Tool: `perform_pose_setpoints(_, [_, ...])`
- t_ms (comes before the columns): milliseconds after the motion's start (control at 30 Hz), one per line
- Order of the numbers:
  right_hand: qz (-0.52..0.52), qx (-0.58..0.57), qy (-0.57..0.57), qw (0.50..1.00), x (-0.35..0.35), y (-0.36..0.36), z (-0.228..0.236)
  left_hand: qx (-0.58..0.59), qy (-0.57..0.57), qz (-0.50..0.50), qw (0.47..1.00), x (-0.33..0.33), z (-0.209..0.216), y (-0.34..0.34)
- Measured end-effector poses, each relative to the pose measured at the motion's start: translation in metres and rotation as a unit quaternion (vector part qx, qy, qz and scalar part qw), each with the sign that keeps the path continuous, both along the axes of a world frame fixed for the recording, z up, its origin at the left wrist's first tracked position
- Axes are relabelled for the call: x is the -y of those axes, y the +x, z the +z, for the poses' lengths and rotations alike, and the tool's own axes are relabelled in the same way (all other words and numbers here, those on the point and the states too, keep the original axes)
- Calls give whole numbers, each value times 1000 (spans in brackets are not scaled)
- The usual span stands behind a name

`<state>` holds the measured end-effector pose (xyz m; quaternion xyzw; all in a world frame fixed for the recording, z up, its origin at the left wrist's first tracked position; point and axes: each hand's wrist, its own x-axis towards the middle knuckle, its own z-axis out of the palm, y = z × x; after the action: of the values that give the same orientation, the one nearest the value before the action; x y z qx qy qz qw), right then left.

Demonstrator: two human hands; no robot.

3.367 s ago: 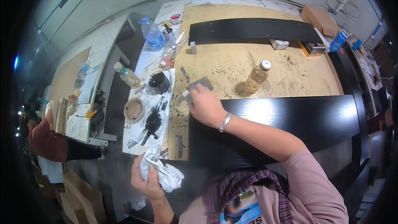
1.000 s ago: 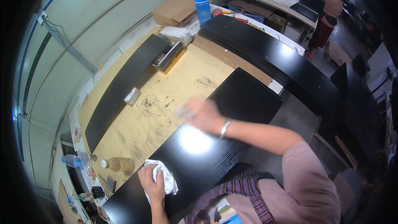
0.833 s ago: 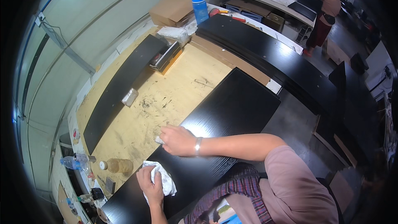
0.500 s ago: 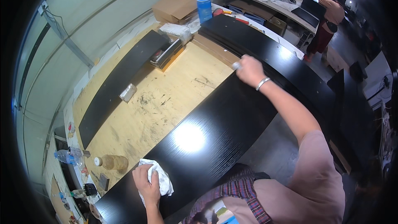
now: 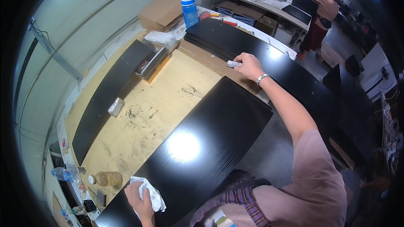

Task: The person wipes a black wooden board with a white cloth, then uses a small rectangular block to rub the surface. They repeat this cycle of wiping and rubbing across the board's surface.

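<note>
I saw left hand (image 5: 138,199), seven o'clock, clutching rag (image 5: 154,196); right hand (image 5: 250,67), two o'clock, gripping pale block (image 5: 232,64). Board (image 5: 210,122) looked evenly black (what remained, unclear).

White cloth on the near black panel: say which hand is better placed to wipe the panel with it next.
Left, most likely. The left hand holds the white cloth on the near black panel. The right hand is beyond the panel's far end, holding a small pale object.

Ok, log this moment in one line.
left hand: white cloth on black panel | right hand: small pale block, near stacked black panels | beside black panel: capped bottle
</note>
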<state>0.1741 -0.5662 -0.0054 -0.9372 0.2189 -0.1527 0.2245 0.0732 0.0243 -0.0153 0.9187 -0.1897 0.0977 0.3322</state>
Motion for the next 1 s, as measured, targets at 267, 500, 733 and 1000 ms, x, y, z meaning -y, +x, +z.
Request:
perform_pose_setpoints(267, [195, 29, 120, 973, 1, -17, -25, -12, -5, 4, 1000, 1, -1, 3])
perform_pose_setpoints(500, [241, -25, 212, 947, 44, -103, -14, -11, 0, 8, 1000, -3, -7, 1])
perform_pose_setpoints(733, [220, 39, 85, 971, 6, -69, -14, 14, 15, -9, 1000, -25, -24, 11])
perform_pose_setpoints(1000, [139, -27, 169, 975, 21, -247, -5, 7, 2, -10, 1000, -30, -30, 9])
